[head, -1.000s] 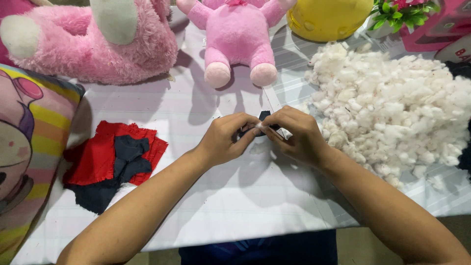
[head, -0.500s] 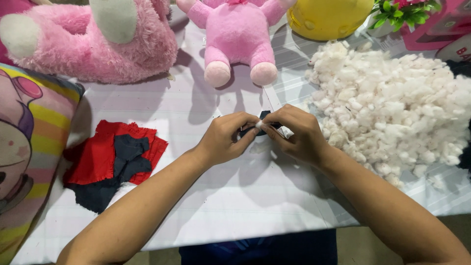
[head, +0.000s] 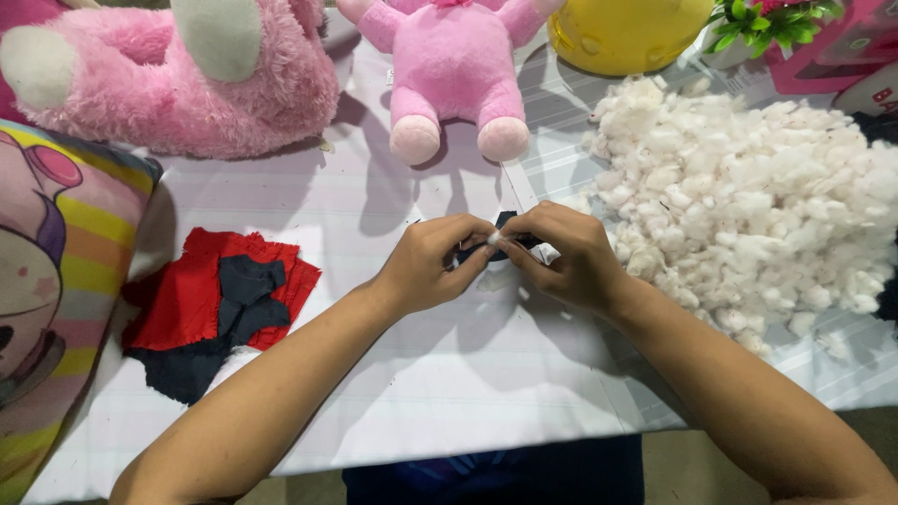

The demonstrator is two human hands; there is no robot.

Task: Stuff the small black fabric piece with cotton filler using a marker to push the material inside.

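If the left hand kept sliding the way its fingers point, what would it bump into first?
The left hand points rightward, so it would probably first meet the small dark fabric piece it pinches, then the right hand just behind it.

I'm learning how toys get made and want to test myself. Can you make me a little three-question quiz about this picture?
1. True or false: both hands pinch one small dark fabric piece.
2. What lies nearest the right hand? A) white stuffing B) striped cushion C) red cloth
3. Which colours are the cloth scraps stacked beside the left arm?

Key
1. True: the left hand and right hand meet on the dark fabric piece, with a bit of white fluff at the fingertips.
2. A: the white stuffing pile lies just beyond the right hand.
3. Red and dark navy: the cloth scraps lie on the white table cover.
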